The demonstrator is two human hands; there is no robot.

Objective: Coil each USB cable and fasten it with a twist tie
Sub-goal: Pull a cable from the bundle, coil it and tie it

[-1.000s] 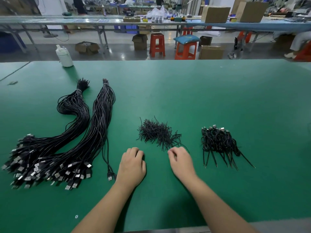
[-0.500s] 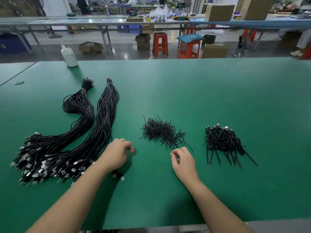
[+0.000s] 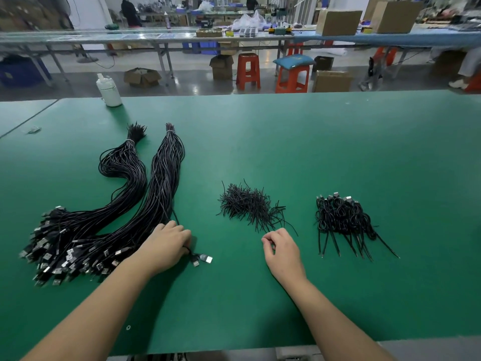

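Two bare forearms are reaching up from the bottom edge of the frame over the green table (image 3: 260, 295). The left hand (image 3: 166, 247) is lying at lower centre-left, palm down, and its fingers (image 3: 182, 234) are curling around one black USB cable (image 3: 194, 256) at the right edge of the big bundles. Two plugs of this cable are sticking out below the hand, pointing to the lower right. The right hand (image 3: 282, 252) is resting at lower centre, just below the twist ties. Its thumb and first finger are pressing together in a pinch, but I cannot tell if something thin is between them.

Just above the right hand, a loose pile of twist ties (image 3: 247, 204) is lying at the centre of the frame, the short black pieces pointing in many directions. At centre-right, well apart from it, a heap of coiled cables (image 3: 343, 217) is sitting with the plugs at its top edge and the straight ends pointing down toward the lower right.

At the left, two long bundles of uncoiled cables (image 3: 145, 204) are stretching from the lower left, where the metal plugs are gathering, up to the upper centre-left, where each bundle is bound at a narrow end. Their long axis is running diagonally.

At the far edge of the table, in the upper left, a white bottle (image 3: 108, 91) is standing upright.
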